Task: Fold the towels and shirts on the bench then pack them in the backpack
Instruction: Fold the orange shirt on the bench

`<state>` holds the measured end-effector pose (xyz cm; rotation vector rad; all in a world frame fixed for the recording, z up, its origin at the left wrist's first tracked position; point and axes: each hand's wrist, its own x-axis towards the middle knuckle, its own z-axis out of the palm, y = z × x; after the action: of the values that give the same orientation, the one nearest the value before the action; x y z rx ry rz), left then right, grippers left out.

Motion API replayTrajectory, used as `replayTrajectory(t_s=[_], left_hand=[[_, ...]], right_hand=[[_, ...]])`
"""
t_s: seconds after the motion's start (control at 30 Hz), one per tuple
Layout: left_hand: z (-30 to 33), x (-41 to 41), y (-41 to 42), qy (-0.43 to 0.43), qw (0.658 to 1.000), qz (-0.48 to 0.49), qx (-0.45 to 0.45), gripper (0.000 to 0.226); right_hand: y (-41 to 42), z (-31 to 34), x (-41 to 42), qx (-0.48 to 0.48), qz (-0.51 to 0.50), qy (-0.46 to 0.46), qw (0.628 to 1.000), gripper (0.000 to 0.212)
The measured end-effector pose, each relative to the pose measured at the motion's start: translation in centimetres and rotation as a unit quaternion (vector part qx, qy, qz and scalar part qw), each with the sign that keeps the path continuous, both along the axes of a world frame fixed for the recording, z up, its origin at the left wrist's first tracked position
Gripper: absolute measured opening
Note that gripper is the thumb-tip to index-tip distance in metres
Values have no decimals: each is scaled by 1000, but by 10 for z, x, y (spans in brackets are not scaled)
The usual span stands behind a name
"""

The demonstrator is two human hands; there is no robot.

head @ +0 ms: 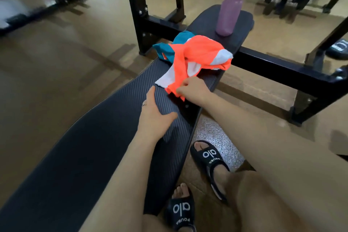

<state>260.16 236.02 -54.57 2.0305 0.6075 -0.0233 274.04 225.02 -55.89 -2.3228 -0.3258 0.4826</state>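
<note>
head view: soft orange shirt, pinched at its near edge

the orange and white shirt [199, 56] lies crumpled mid-tabletop [94, 147], over a teal garment [169, 47] on its far left. the right hand [192, 90] pinches the shirt's near hem; the left hand [154, 117] rests flat and open on the padding. the fabric looks light, limp and likely slippery, so it is best held at the hem corners or shoulders and spread flat before folding. no backpack shows.

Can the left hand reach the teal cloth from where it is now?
Probably yes: the left hand rests flat on the bench, and the teal cloth lies further along, partly under the orange garment.
</note>
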Motion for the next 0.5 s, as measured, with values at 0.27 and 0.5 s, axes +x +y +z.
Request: replayTrajectory(t_s=[0.27, 0.5], left_hand=[[23, -36, 1, 63, 993, -92, 36, 74], [35, -68, 24, 147, 965, -31, 215, 4]], right_hand=[[-20, 39, -108, 158, 60, 235, 957, 17], [-32, 32, -125, 55, 86, 93, 990, 29]])
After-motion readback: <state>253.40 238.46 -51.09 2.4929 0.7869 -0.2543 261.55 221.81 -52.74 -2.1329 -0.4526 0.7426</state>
